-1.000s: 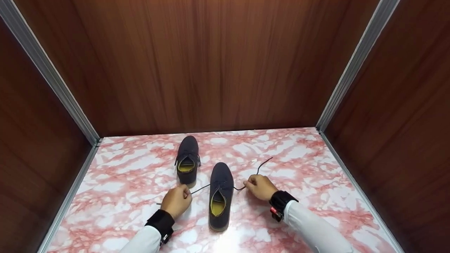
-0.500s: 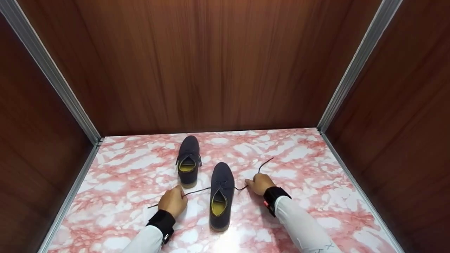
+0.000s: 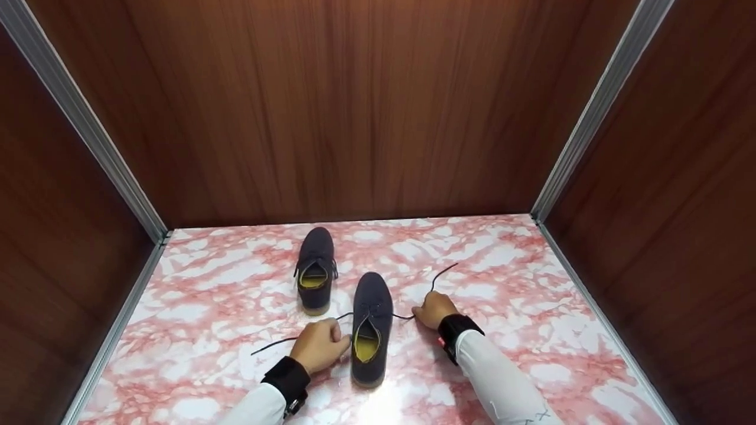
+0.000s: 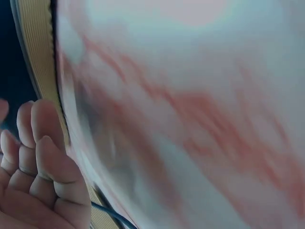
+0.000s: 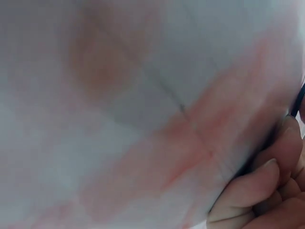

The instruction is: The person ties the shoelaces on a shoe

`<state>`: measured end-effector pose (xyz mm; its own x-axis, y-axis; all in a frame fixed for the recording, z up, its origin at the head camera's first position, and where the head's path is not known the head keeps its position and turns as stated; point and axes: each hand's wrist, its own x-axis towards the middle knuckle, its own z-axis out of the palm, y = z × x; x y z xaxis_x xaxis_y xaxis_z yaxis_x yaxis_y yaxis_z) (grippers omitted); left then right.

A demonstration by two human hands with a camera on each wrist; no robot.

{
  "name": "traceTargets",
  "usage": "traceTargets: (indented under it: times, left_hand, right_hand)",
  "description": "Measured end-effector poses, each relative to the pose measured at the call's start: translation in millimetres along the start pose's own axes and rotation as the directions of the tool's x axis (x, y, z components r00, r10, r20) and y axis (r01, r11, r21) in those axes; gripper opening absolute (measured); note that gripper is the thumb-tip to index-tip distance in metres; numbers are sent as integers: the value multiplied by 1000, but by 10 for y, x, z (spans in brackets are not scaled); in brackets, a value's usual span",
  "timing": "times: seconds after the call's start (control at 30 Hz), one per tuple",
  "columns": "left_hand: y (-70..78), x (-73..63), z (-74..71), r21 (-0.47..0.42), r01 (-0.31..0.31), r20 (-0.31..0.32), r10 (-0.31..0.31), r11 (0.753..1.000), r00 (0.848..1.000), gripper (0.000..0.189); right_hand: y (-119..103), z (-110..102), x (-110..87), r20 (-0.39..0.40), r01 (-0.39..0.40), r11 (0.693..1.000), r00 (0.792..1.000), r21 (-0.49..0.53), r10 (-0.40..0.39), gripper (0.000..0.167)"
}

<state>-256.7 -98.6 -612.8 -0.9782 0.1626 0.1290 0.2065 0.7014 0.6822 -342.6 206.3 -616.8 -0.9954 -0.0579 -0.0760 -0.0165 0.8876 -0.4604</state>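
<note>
A dark navy lace-up shoe (image 3: 373, 295) with a yellow lining stands in the middle, toe pointing away. Its dark shoelace (image 3: 403, 317) spreads out to both sides. Left of the shoe, my left hand (image 3: 321, 345) is over the lace's left end, its thumb close to the shoe's side. In the left wrist view, the fingers (image 4: 57, 167) are bent a little beside the pale sole (image 4: 38, 52), with nothing showing between them. My right hand (image 3: 436, 310) pinches the right lace end between thumb and fingers, its free tip curving out beyond the hand.
A second navy shoe (image 3: 316, 248), its laces hanging at the sides, stands farther back on the left. The red and white marbled tabletop (image 3: 502, 295) is bounded by brown wood-look panels (image 3: 354, 118) with metal corner rails (image 3: 567, 159).
My left hand has let go of the left lace and moved right, up to the shoe's side. The right hand has stayed near the same spot, gripping its lace end.
</note>
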Motion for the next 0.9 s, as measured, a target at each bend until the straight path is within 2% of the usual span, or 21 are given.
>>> traceTargets:
  times: [0.2,0.43,0.53,0.6,0.63,0.67,0.77,0.83,0.87,0.9]
  left_hand:
    - [69,-26,43,-35,3,59,-1,999,998,23]
    - [44,-48,91,-66,17,80,-11,998,997,19]
    - [18,-51,90,-141,86,121,-69,986,990,19]
    - [6,-41,85,-255,174,169,-133,951,977,26]
    - [3,-33,82,-316,226,197,-169,921,966,32]
    - [8,-22,75,-380,286,232,-209,880,950,39]
    - [14,22,62,-477,406,305,-287,780,908,67]
    - [21,55,50,-488,455,337,-321,745,885,84]
    - [24,70,45,-486,475,349,-336,734,875,89]
    - [18,82,45,-477,485,351,-346,733,870,92]
  right_hand:
    - [20,-2,5,9,15,1000,1000,9,-15,30]
    - [21,-8,-3,4,12,1000,1000,20,-12,31]
    - [15,-18,-17,1,11,1000,1000,24,-11,30]
    - [3,-31,-25,3,9,1000,1000,27,-9,29]
    - [0,-36,-27,5,9,1000,1000,26,-9,29]
    - [-6,-44,-31,7,10,1000,1000,26,-10,29]
    - [-16,-66,-39,15,8,1000,1000,26,-8,30]
    - [-15,-73,-46,13,8,1000,1000,28,-8,31]
    - [-17,-77,-49,15,5,1000,1000,30,-5,31]
    - [-14,-77,-49,15,3,1000,1000,29,-3,31]
